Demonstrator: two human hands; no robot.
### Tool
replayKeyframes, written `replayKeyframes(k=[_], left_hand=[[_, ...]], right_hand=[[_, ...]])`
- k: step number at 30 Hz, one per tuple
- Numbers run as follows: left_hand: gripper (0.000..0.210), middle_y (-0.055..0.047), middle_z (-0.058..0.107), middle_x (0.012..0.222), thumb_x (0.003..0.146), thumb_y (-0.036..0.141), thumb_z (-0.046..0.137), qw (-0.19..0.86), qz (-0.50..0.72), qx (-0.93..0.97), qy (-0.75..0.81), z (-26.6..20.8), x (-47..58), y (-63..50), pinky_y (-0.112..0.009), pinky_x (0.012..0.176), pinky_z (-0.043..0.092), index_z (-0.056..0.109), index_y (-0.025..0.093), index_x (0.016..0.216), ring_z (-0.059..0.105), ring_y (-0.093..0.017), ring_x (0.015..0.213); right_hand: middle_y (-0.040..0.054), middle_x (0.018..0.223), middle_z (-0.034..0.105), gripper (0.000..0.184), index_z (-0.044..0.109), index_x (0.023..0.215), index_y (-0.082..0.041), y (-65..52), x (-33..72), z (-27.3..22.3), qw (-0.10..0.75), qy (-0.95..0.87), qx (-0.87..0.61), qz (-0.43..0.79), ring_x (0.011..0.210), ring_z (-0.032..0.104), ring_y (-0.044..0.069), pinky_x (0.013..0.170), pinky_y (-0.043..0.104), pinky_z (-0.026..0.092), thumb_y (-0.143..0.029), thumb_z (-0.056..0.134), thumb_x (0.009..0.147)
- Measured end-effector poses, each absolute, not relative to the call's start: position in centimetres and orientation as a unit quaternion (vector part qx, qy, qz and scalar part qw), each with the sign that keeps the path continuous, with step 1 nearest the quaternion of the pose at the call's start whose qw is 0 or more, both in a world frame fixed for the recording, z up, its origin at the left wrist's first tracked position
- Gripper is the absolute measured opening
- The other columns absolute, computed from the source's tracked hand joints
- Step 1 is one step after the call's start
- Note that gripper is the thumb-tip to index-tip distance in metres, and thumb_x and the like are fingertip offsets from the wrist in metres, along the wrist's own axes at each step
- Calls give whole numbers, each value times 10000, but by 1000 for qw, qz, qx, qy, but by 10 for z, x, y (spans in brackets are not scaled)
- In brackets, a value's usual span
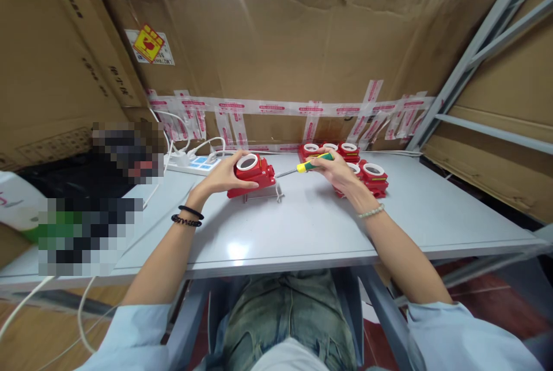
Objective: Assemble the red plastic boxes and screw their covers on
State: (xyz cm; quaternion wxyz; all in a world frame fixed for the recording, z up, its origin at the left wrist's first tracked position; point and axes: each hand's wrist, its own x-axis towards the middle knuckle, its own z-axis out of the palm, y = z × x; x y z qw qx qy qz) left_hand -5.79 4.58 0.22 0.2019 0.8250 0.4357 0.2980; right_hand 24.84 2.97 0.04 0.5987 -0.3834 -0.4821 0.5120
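Note:
My left hand point(227, 176) is closed around a red housing point(254, 174) that has a white ring on top, keeping it tilted over the table. A thin whitish wire or bracket hangs below that housing. In my right hand point(337, 172) is a screwdriver point(309, 165) with a green and yellow handle. Its metal shaft points left, and the tip meets or nearly meets the right end of the housing. Several similar red housings with white rings point(374, 174) stand behind and beside my right hand, which partly hides some of them.
A white power strip point(194, 162) with plugs and cables lies at the back left of the white table point(280, 233). Cardboard point(276, 42) walls the back. Dark bags and blurred items point(95, 209) sit at left. A grey metal frame point(470, 60) rises at right.

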Motion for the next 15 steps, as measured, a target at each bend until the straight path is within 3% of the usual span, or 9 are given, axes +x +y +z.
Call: replayKeyframes(k=[8, 15], left_hand=[[752, -46, 642, 1169, 579, 561, 796, 206, 289, 833, 423, -2, -56, 49, -384, 886, 505, 514, 239, 1197, 618, -299, 1080], [760, -52, 658, 1138, 587, 570, 787, 182, 269, 842, 431, 0, -50, 45, -368, 840, 511, 523, 226, 1211, 628, -296, 1025]], right_hand=[[-45, 740, 700, 520, 439, 905, -236, 24, 244, 4, 599, -491, -364, 518, 753, 697, 147, 790, 324, 537, -160, 795, 534], [-94, 551, 583, 437, 471, 924, -233, 28, 239, 10, 703, -461, -354, 411, 583, 662, 140, 644, 301, 549, -431, 770, 676]])
